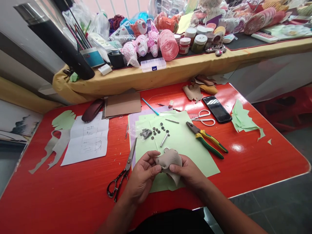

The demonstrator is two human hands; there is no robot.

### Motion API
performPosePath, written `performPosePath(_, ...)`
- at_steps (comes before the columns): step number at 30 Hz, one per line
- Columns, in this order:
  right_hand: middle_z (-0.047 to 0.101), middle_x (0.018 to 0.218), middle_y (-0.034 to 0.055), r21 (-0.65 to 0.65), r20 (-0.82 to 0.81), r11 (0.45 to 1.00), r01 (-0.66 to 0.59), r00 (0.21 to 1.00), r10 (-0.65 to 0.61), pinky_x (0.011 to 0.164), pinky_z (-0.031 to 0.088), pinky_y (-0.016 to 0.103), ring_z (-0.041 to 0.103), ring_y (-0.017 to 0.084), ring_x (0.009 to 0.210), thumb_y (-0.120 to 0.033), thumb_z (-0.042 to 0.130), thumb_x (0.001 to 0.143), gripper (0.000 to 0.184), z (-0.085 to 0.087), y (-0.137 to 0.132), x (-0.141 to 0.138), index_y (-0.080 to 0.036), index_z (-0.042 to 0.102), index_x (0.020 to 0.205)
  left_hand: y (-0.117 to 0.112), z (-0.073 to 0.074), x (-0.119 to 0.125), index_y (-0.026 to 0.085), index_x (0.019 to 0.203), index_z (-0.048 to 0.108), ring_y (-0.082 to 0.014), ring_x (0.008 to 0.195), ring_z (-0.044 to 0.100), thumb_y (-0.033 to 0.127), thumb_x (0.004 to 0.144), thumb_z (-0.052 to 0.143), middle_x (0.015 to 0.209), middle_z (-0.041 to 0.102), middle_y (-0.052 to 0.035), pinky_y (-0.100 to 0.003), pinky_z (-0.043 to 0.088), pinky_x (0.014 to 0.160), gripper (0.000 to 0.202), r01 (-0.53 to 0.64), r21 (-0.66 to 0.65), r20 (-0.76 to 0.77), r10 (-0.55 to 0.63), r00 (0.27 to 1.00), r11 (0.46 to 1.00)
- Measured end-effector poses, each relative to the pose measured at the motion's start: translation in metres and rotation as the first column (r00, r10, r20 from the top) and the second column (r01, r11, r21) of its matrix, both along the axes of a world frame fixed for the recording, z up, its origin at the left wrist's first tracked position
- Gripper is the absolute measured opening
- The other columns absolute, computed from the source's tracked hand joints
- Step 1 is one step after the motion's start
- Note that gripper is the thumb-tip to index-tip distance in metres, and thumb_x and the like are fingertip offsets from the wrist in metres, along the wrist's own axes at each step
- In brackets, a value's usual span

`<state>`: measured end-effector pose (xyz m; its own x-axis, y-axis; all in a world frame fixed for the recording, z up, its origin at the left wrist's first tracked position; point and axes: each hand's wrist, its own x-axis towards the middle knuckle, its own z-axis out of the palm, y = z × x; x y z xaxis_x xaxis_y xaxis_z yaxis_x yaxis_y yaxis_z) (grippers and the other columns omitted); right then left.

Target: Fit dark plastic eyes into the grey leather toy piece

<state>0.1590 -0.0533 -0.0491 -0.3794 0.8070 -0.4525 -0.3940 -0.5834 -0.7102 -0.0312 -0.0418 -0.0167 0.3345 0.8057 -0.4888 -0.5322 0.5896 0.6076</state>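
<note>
A small beige leather piece [170,161], folded into a rounded shape, is held between both hands above a light green paper sheet [185,143]. My left hand [142,175] pinches its left side with thumb and fingers. Fingers of my right hand [188,170] are wrapped round its right side and lower flap. Several small dark metal snaps [153,131] and a short metal punch [164,139] lie on the green sheet just beyond the hands.
On the red table [73,195] lie large scissors [123,174], green-handled pliers [207,139], white scissors [204,117], a black phone [216,109], a white paper pattern [86,138] and green offcuts [242,120]. A yellow-covered shelf [170,70] crowded with craft items stands behind.
</note>
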Motion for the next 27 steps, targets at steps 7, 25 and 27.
performPosePath(7,0.063,0.074,-0.001,-0.005,-0.015,1.0,0.012,1.0,-0.013,0.062,0.038,0.025,0.05,0.013,0.066,-0.051,0.092,0.074,0.045,-0.0007,0.0001,-0.001,-0.015,0.075,0.096,-0.0005,-0.0018,-0.0003,0.018,0.111,0.072,-0.015,0.084,0.065,0.018,0.076,0.091,0.09,0.071,-0.0033,-0.026,0.051,0.08,0.04,0.009,0.01,-0.005,-0.009,1.0,1.0)
performPosePath(25,0.065,0.068,-0.0008,0.012,-0.006,1.0,0.006,1.0,-0.006,0.058,0.037,0.024,0.052,0.011,0.062,-0.052,0.091,0.076,0.044,0.0021,0.0044,-0.0031,-0.014,0.07,0.084,0.005,-0.0047,0.0021,0.018,0.114,0.07,-0.0133,0.08,0.068,0.016,0.075,0.091,0.088,0.073,-0.0019,-0.026,0.055,0.078,0.045,-0.024,-0.022,0.046,0.025,0.999,0.999)
performPosePath(27,0.066,0.069,-0.0008,0.005,-0.002,1.0,0.013,1.0,-0.013,0.058,0.037,0.024,0.052,0.011,0.062,-0.052,0.091,0.075,0.045,0.0007,0.0045,-0.0034,-0.014,0.07,0.085,0.0048,-0.0069,0.0013,0.018,0.115,0.07,-0.0136,0.08,0.068,0.016,0.075,0.091,0.089,0.073,-0.0023,-0.026,0.055,0.078,0.045,-0.028,-0.027,0.05,0.03,0.998,0.999)
